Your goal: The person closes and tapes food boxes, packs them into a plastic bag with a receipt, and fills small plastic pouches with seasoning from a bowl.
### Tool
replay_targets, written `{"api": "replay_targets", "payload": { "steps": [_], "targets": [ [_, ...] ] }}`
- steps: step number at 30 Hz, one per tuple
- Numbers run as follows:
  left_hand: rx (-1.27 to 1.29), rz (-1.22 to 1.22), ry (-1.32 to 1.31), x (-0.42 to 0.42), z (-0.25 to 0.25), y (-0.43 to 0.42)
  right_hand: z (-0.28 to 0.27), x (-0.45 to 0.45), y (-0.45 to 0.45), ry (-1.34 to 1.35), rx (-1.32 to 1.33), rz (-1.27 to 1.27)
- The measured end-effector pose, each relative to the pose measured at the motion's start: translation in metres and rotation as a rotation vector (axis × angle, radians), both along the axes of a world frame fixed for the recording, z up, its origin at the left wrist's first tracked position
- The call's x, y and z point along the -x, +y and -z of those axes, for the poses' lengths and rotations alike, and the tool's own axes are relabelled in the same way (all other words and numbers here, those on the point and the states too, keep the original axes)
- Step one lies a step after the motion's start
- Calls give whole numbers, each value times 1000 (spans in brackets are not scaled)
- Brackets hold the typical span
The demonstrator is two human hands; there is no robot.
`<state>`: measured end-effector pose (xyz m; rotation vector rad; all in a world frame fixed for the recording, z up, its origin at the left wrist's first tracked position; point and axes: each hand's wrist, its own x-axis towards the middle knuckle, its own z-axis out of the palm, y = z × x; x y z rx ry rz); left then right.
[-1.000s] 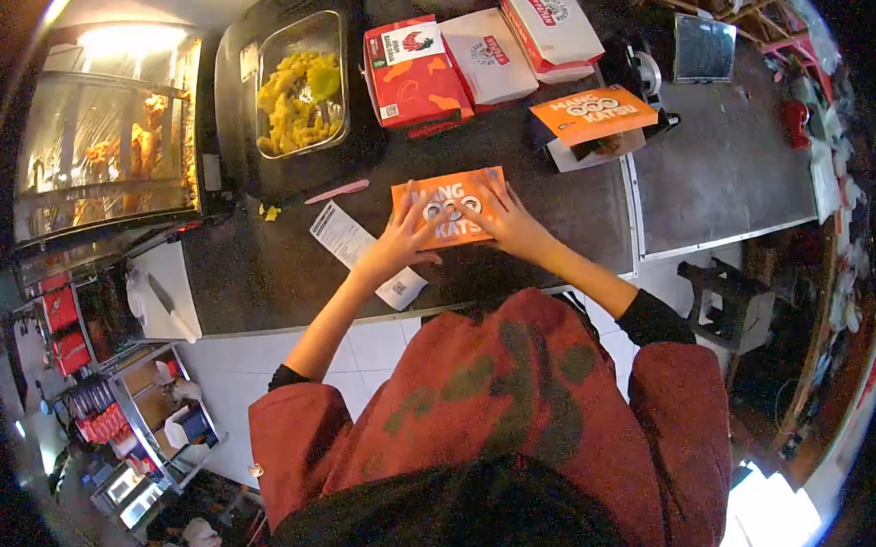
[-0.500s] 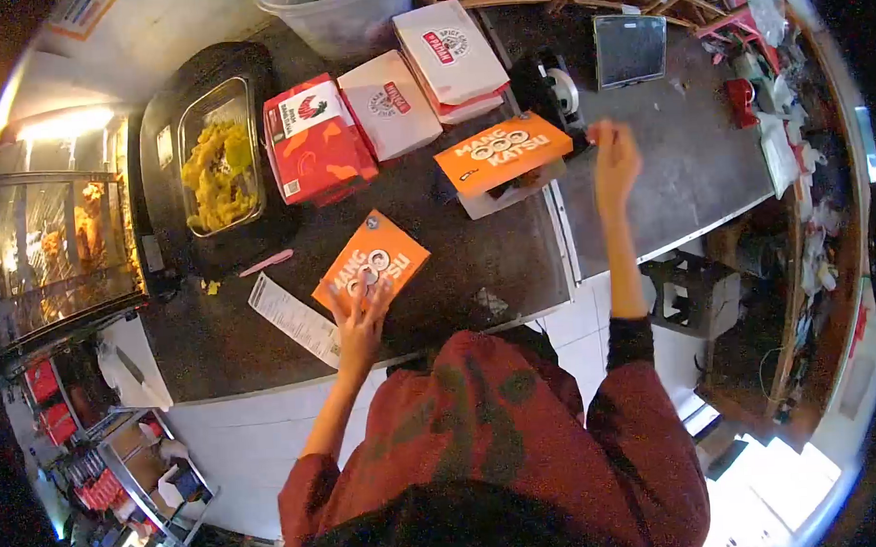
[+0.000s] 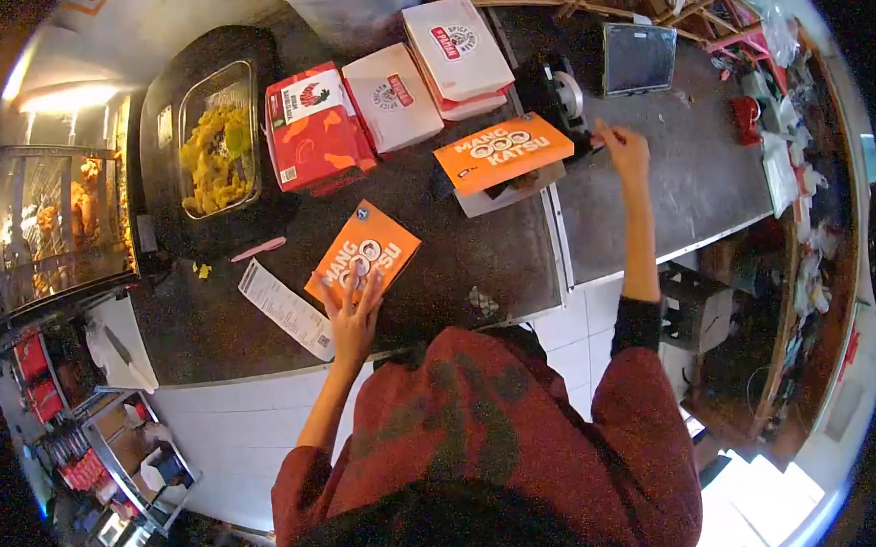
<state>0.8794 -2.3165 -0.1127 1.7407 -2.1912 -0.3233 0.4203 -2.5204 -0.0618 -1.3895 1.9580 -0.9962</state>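
Observation:
My left hand (image 3: 353, 314) lies with spread fingers on an orange "Mang Katsu" box (image 3: 376, 239) near the counter's front edge. A long printed receipt (image 3: 285, 309) is just left of that box. My right hand (image 3: 626, 155) hovers right of a black tape dispenser (image 3: 564, 97), thumb and fingers closed together; whatever they may pinch is too small to make out. Between the dispenser and my left hand sits a second orange box (image 3: 504, 153), its lid partly raised and something dark inside.
Along the back stand a red box (image 3: 316, 132), a white carton (image 3: 389, 98) and stacked white cartons (image 3: 458, 53). A tray of yellow food (image 3: 220, 156), a pink pen (image 3: 258, 249) and a lit display case (image 3: 64, 216) are on the left. A dark tablet (image 3: 639, 57) stands back right.
My right hand has moved slightly to the right, its fingers still together. The view has shifted a little. My left hand stays on the orange box.

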Motion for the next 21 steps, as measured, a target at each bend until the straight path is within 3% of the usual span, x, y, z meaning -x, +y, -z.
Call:
{"api": "replay_targets", "payload": {
  "steps": [2,6,9,11,12,14,16,17,19,20,21],
  "targets": [
    [27,-17,10,2,-1,-2,-9,-4,30,282,30,195],
    [35,-6,33,1,-3,-1,53,10,58,353,132,178],
    [84,2,22,0,4,0,67,6,52,516,240,145],
    [102,-4,14,-1,8,2,40,-13,51,1148,310,134],
    [99,-7,5,1,6,3,41,-13,57,1139,308,130],
    [35,-59,11,6,1,4,42,-13,67,860,-90,115],
    [41,-106,38,10,6,11,24,-53,85,638,-237,-172],
    [73,-122,25,15,4,11,22,-78,100,313,-202,-349],
    [113,-167,1,23,8,11,-1,-157,120,-117,-404,-619],
    [116,-174,-2,26,10,11,-8,-194,129,-409,-344,-744],
    [133,-195,-28,28,13,11,-3,-222,133,-517,-342,-832]
  ]
}}
